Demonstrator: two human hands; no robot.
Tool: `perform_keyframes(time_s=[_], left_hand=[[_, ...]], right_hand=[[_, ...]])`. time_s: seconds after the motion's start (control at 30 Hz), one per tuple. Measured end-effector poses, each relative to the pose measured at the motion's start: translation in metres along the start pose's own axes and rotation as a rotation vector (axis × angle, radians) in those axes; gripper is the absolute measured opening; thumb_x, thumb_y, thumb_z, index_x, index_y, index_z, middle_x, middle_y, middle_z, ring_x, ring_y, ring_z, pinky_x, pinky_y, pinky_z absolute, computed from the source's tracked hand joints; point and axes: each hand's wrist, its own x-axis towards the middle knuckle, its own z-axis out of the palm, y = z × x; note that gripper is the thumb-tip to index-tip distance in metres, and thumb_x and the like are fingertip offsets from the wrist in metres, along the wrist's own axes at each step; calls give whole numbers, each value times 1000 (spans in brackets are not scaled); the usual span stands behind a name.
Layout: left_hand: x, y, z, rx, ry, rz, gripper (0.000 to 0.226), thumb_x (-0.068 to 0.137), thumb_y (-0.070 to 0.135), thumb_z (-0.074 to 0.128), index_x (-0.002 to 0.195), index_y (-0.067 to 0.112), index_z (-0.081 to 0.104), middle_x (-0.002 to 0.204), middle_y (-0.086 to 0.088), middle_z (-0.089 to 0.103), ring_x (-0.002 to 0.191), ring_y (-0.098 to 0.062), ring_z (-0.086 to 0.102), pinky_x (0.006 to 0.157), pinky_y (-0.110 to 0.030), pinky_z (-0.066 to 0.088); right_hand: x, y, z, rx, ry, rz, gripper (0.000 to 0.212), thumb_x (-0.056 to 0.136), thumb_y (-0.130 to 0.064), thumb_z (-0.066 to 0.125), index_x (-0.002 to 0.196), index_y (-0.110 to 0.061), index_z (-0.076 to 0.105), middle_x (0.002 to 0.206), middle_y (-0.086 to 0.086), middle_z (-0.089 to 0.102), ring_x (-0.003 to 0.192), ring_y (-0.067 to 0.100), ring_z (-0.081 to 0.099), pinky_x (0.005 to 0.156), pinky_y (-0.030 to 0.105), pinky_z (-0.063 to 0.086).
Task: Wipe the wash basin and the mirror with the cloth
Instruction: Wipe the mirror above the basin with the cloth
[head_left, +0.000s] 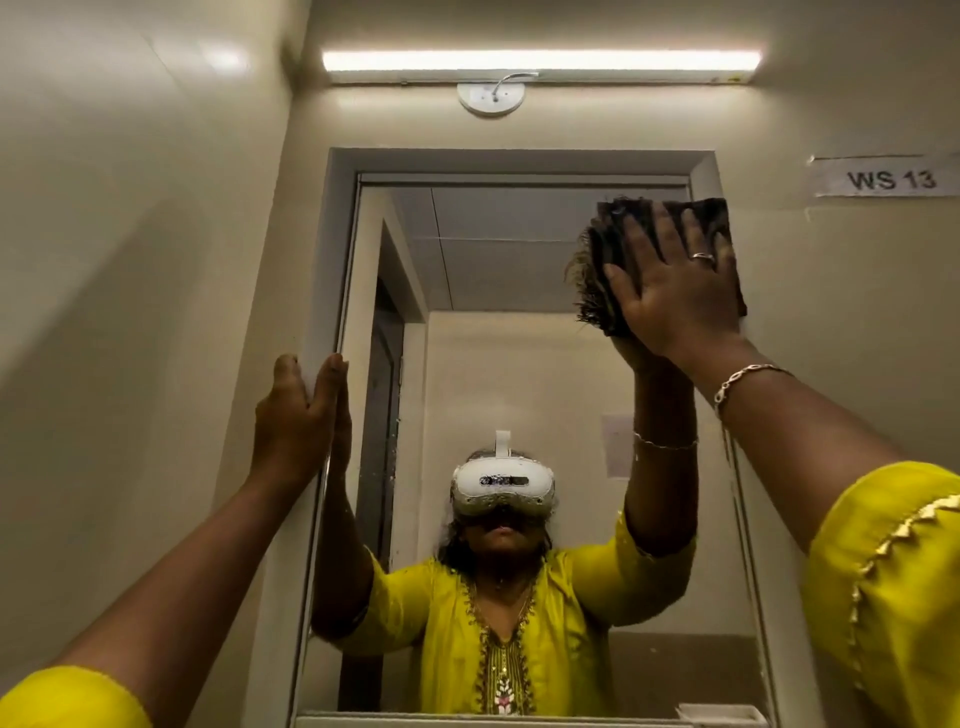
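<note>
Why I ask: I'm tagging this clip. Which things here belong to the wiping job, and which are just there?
Job: mirror; cloth, pressed flat at its upper right edge by the right hand; left hand, resting on the frame.
Just there: tube light; WS 13 label; round wall fitting.

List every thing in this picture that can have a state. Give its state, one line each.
Light: switched on, glowing.
Cloth: folded, pressed flat over the mirror's top right corner.
Mirror: on the wall, some specks on the glass.
Right hand: fingers straight and spread, pressing the cloth.
Left hand: fingers straight, resting on the mirror's left frame.
Label: stuck to the wall, reads WS 13.
</note>
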Motion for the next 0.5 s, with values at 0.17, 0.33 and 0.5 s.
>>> perform_keyframes(time_s=[0.17, 0.33, 0.5], left_hand=[[0, -6, 1, -62, -38, -36, 49, 93, 34, 38, 125, -4, 32, 65, -1, 36, 56, -12, 39, 50, -21, 31], [-9, -5, 0, -106, -37, -55, 54, 94, 33, 38, 135, 1, 24, 76, 0, 45, 79, -27, 54, 64, -24, 39], [-17, -1, -3, -94, -43, -112, 57, 94, 35, 36, 140, 5, 19, 140, -24, 38, 127, -39, 39, 97, -43, 36]], right_hand=[[-4, 0, 3, 5, 13, 57, 68, 86, -52, 11, 147, -24, 18, 156, 9, 12, 143, 32, 7, 114, 50, 5], [-14, -26, 8, 55, 8, 128, 68, 87, -50, 9, 148, -21, 13, 157, 11, 6, 144, 33, 2, 114, 49, 2], [-24, -69, 8, 104, 7, 118, 68, 88, -48, 9, 148, -18, 12, 157, 14, 4, 144, 35, 0, 114, 49, 1]])
